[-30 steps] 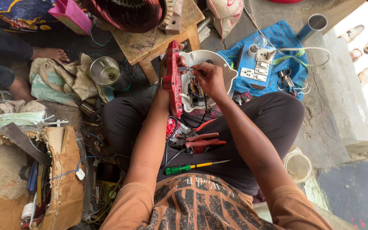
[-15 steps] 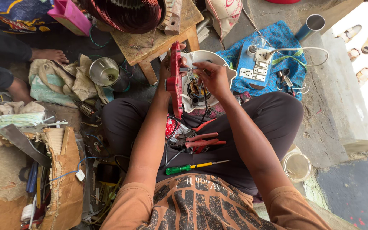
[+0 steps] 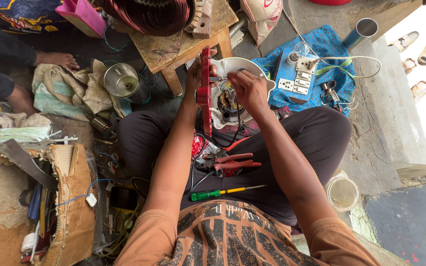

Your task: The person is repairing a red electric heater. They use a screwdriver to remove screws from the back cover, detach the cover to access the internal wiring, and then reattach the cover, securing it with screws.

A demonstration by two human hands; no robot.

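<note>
I sit cross-legged with a small appliance on my lap: a white round housing (image 3: 255,70) with an exposed motor (image 3: 229,101) inside and a red panel (image 3: 205,88) along its left edge. My left hand (image 3: 194,75) grips the red panel and holds the unit upright. My right hand (image 3: 246,89) reaches into the housing from above, fingertips pinched on a small metal part near the motor's top. On my lap below lie red-handled pliers (image 3: 232,162) and a green-and-yellow screwdriver (image 3: 223,192).
A wooden stool (image 3: 183,47) with a copper-wound coil (image 3: 149,14) stands ahead. A blue switchboard (image 3: 297,79) lies on a blue cloth to the right. A metal cup (image 3: 122,81), rags, a torn cardboard box (image 3: 70,197) of tools and another person's bare feet (image 3: 57,59) are left.
My right hand has shifted slightly left and deeper into the white housing. The left hand keeps its grip on the red panel.
</note>
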